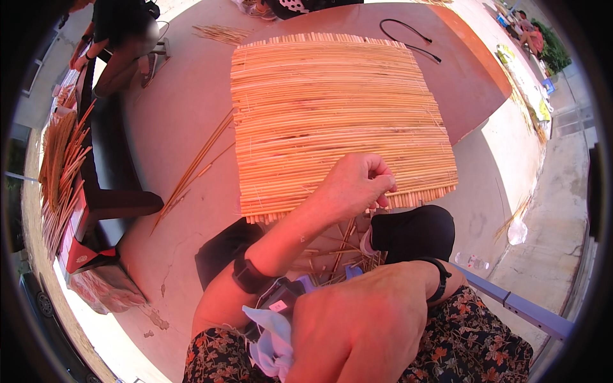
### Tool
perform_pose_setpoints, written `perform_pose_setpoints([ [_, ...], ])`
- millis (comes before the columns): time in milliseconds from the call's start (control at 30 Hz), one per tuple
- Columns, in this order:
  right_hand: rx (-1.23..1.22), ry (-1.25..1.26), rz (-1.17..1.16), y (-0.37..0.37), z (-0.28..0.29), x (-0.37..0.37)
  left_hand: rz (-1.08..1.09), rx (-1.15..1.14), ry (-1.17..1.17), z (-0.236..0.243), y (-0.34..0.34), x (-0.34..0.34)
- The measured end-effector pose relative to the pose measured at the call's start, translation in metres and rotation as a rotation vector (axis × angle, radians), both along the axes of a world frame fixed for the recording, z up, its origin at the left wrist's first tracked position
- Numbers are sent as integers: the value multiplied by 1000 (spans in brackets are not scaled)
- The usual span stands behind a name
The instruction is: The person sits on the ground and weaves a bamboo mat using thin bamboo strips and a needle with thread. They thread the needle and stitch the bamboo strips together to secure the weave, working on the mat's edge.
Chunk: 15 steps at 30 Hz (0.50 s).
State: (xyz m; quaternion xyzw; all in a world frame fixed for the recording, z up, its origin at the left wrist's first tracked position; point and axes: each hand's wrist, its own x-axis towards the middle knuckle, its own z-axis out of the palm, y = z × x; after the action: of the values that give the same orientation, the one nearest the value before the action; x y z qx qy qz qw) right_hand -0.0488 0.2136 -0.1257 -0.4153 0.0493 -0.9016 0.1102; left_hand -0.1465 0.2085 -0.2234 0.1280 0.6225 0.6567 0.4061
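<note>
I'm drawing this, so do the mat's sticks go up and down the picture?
No, the mat has sticks running from left to right.

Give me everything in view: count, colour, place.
Reed mat: one, tan, centre
Panel: one, reddish, beyond mat
Cable: one, black, on panel
Loose reeds: many, tan, floor and far left
Framed structure: one, black, left
Cloth: one, light blue, lower middle
Metal bar: one, blue-grey, lower right
Plastic piece: one, whitish, right
Car: one, dark, lower left
Plant: one, green, upper right
Other people: several, mixed colours, upper edges
Small distant items: unclear
Wristbands: two, black, both arms
Knees: two, black-clad, below mat
Left hand: one, bare, over mat's near edge
Right hand: one, bare, lower middle
</note>
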Motion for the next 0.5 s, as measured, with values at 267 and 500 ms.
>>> perform_pose_setpoints([
  [267,39,103,105,8,-2,-8,5,2,13,-3,0,0],
  [500,46,47,-6,6,-6,0,-2,-1,9,-2,0,-1],
])
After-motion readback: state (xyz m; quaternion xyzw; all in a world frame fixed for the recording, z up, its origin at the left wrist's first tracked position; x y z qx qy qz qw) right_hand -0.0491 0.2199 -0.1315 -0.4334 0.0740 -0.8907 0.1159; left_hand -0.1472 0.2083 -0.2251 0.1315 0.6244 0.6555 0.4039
